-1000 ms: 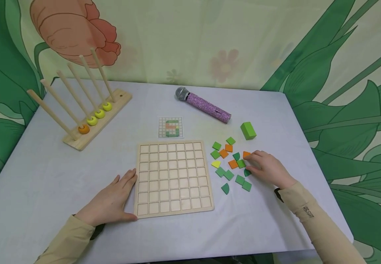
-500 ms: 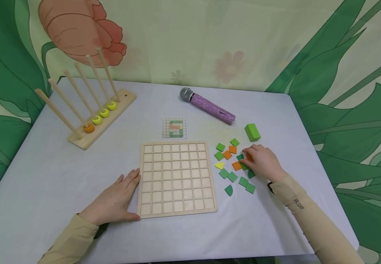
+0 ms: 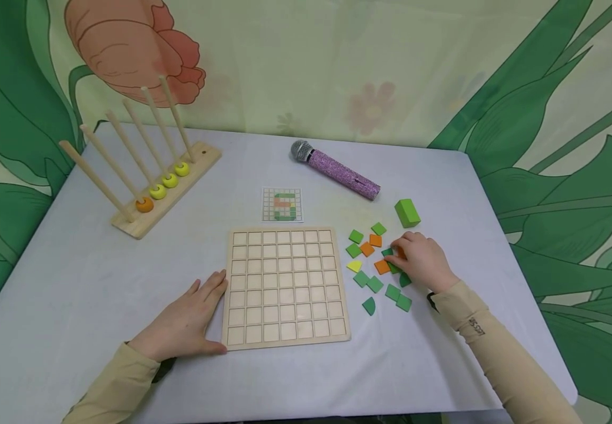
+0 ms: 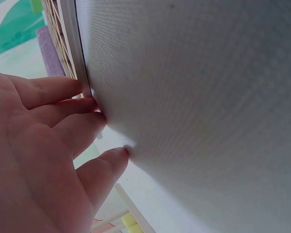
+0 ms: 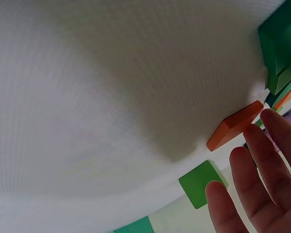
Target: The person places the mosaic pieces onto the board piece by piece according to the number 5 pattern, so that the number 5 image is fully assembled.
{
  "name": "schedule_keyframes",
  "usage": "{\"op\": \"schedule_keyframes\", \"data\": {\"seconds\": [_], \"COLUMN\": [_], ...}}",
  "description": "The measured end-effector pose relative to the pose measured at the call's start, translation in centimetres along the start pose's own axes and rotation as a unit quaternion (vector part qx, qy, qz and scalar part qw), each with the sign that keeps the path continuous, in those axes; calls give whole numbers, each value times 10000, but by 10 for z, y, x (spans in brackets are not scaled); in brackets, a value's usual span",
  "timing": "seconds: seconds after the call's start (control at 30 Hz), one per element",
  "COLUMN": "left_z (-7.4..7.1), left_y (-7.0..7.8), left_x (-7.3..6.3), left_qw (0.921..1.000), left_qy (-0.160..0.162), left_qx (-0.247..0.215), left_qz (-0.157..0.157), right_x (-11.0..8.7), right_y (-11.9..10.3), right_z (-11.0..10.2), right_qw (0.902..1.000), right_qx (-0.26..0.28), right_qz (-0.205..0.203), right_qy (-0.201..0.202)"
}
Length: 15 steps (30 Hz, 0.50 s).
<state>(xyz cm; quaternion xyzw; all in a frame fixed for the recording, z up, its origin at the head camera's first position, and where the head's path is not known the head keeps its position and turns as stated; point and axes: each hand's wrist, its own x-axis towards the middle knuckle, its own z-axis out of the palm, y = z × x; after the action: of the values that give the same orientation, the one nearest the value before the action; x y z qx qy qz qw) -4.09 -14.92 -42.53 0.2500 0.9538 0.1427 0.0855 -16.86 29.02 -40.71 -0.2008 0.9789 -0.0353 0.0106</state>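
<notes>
My left hand (image 3: pixel 184 321) lies along the left edge of a wooden grid board (image 3: pixel 286 296), fingertips at its rim and thumb by the lower left corner. In the left wrist view its fingers (image 4: pixel 85 128) are loosely extended, tips on the cloth by the board. My right hand (image 3: pixel 423 262) is over the small tiles right of the board. Its fingertips are against an orange square tile (image 5: pixel 234 125), which my hand partly covers in the head view. A green square tile (image 5: pixel 201 183) is near the little finger. My right thumb is hidden in the right wrist view.
Green, orange and yellow tiles (image 3: pixel 354 266) lie scattered around my right hand. Behind are a green block (image 3: pixel 407 212), a purple glittery microphone (image 3: pixel 340 172) and a small pattern card (image 3: pixel 282 205). A wooden peg stand (image 3: pixel 160 197) with yellow and orange beads is at the back left.
My right hand has shifted slightly up and left, now over the orange tile. My left hand stays at the board's edge. The head view has shifted a little.
</notes>
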Motion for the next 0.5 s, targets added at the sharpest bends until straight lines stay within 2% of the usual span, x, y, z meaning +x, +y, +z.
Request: {"op": "schedule_keyframes", "data": {"seconds": [0.2,0.5], "left_z": [0,1], "left_y": [-1,0], "left_x": [0,-1], "left_qw": [9999,9999], "left_qy": [82,126], "left_qx": [-1,16], "left_qz": [61,117], "right_x": [1,3], "right_y": [-1,-5], "right_z": [0,-2], "right_qw": [10000,9994], "right_qx": [34,244], "right_qz": [-40,-151], "right_qy": [7,-195]}}
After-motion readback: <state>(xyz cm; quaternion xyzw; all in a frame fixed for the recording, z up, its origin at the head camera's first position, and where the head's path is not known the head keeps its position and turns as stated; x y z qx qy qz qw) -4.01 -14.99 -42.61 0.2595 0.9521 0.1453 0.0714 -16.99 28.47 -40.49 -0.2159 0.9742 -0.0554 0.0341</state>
